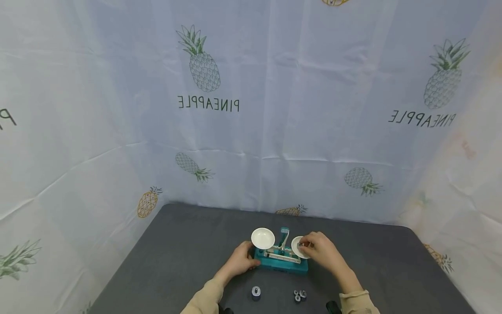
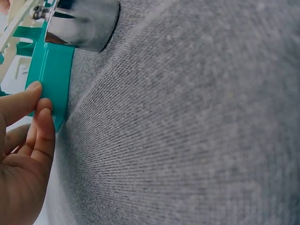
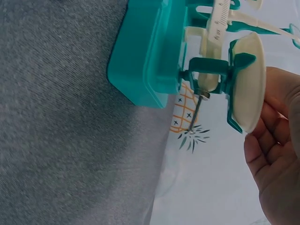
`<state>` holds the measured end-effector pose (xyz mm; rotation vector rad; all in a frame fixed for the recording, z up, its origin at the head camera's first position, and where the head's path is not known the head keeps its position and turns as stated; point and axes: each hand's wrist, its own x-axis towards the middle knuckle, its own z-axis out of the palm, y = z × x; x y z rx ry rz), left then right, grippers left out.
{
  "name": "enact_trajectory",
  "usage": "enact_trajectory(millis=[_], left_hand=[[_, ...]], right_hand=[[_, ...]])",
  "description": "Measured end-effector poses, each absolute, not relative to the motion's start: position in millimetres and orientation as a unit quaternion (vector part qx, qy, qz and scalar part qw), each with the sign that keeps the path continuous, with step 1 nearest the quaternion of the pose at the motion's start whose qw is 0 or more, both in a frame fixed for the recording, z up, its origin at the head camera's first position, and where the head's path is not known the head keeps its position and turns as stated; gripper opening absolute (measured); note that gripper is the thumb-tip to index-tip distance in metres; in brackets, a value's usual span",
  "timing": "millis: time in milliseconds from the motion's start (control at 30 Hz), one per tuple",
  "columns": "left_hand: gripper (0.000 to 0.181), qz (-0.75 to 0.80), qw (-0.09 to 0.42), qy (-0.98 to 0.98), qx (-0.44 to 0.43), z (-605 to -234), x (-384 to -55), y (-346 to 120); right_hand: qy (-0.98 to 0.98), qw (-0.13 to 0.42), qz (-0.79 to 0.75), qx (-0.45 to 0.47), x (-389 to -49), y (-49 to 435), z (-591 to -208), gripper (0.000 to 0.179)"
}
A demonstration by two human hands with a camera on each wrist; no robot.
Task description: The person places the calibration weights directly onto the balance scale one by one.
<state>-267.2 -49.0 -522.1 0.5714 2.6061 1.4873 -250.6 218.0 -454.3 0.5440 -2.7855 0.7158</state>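
A teal balance scale (image 1: 279,264) with two white pans stands on the table. My left hand (image 1: 242,258) grips the left end of its base; in the left wrist view the thumb and fingers of that hand (image 2: 28,150) pinch the teal base (image 2: 54,75). Over the right pan (image 1: 296,240), my right hand (image 1: 320,249) pinches a small metal weight (image 1: 300,245) at its fingertips. From the right wrist, the pan (image 3: 248,82) hides that weight, and the fingers of the right hand (image 3: 281,140) show behind its rim. The left pan (image 1: 263,238) holds nothing visible.
A larger metal weight (image 1: 256,293) stands on the dark grey table (image 1: 188,244) in front of the scale. Several small weights (image 1: 299,296) sit together to its right. A pineapple-print curtain (image 1: 274,131) hangs behind the table and along its sides.
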Motion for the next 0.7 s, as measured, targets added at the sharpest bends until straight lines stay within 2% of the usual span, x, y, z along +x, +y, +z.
enact_trajectory(millis=[700], left_hand=[[0.053,0.525,0.082,0.83,0.168,-524.0,-266.2,-49.0]], right_hand=[[-0.941,0.12,0.26,0.18,-244.3,218.8,-452.0,0.018]])
